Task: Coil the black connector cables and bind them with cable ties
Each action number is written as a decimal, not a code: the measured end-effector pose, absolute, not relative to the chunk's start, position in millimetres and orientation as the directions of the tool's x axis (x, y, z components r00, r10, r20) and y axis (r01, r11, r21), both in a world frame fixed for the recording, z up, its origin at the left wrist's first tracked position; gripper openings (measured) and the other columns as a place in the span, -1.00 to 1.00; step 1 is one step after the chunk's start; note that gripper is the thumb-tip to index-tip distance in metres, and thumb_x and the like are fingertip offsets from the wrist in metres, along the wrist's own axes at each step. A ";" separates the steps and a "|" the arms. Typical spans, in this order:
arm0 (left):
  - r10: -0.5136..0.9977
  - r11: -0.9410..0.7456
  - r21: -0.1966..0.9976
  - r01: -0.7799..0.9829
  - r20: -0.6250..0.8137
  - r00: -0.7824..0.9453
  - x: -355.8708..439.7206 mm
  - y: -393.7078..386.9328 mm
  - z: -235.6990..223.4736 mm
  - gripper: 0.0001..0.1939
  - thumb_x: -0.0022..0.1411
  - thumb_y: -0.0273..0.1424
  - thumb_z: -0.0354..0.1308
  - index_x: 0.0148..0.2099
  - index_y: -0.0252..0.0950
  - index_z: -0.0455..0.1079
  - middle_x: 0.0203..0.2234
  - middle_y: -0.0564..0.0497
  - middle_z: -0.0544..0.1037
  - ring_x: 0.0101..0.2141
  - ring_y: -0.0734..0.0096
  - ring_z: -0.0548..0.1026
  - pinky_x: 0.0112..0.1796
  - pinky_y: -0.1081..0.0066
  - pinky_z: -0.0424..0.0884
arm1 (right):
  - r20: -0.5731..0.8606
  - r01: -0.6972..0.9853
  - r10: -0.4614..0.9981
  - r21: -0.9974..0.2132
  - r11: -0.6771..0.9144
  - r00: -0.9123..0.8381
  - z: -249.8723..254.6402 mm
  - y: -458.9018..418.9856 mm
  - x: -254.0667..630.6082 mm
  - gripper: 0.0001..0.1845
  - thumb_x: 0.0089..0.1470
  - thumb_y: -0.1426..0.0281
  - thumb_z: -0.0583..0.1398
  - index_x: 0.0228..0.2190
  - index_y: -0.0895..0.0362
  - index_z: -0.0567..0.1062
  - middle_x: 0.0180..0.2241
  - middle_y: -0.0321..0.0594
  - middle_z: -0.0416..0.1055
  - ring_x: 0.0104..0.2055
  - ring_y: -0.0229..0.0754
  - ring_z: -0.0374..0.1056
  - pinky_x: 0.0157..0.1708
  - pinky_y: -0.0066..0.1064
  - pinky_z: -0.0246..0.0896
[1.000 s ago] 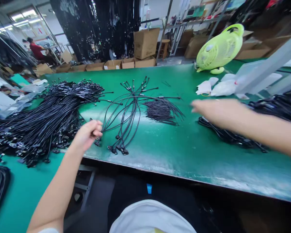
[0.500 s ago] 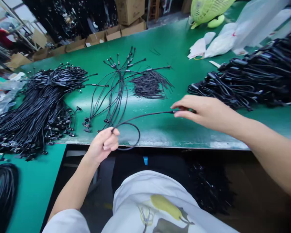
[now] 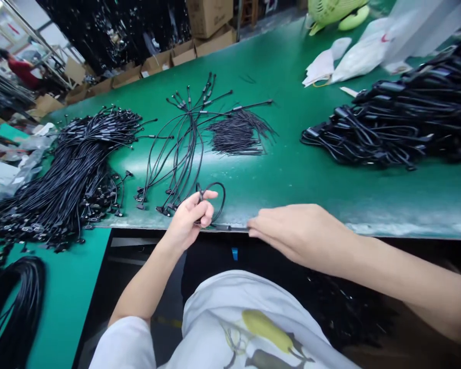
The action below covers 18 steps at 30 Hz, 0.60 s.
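Observation:
A black cable (image 3: 224, 199) is looped in my left hand (image 3: 192, 218), whose fingers are closed around it near the table's front edge. From there the cable runs low along the edge to my right hand (image 3: 292, 230). The right fingers are pressed together at its end, and the back of the hand hides the tip. Just beyond my left hand, several loose black cables (image 3: 190, 138) lie fanned out with small connectors at both ends. A pile of short thin black ties (image 3: 236, 136) lies to their right.
On the left is a big heap of black cables (image 3: 84, 148); coiled cables (image 3: 23, 302) lie on the lower side table. Bundled cables (image 3: 388, 123) are piled at the right. White plastic bags (image 3: 361, 64) and a green fan (image 3: 332, 13) stand behind. Cardboard boxes (image 3: 157, 62) line the far edge.
My right hand has come down and left toward the table edge, bringing the cable end nearer my left hand. The left hand has shifted slightly right, and the stretched cable is drawn in.

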State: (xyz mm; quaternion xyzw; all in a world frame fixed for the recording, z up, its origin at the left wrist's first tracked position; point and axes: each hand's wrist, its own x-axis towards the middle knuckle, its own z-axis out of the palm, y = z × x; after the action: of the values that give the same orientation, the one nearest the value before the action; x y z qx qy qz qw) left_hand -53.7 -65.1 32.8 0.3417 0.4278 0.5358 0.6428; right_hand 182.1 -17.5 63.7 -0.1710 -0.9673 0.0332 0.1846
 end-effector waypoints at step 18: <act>0.948 0.158 0.755 -0.637 -0.296 -0.115 -84.9 -66.2 37.6 -0.87 0.29 -0.37 0.14 -0.20 -0.34 0.43 -0.57 0.15 0.17 -0.62 0.68 0.15 -0.62 0.64 0.15 | 0.484 0.730 0.640 -0.004 0.683 -0.597 56.0 8.3 231.9 -0.66 0.31 0.19 -0.06 -0.20 0.03 0.46 -0.32 -0.19 0.55 -0.37 -0.09 0.42 -0.53 -0.31 0.08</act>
State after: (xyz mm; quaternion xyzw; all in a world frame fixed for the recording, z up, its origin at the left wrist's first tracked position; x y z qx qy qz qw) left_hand -84.9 -66.2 37.6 0.1876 0.4148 0.6210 0.6381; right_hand 231.9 8.3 56.0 -0.3857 -0.8882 -0.0978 0.2298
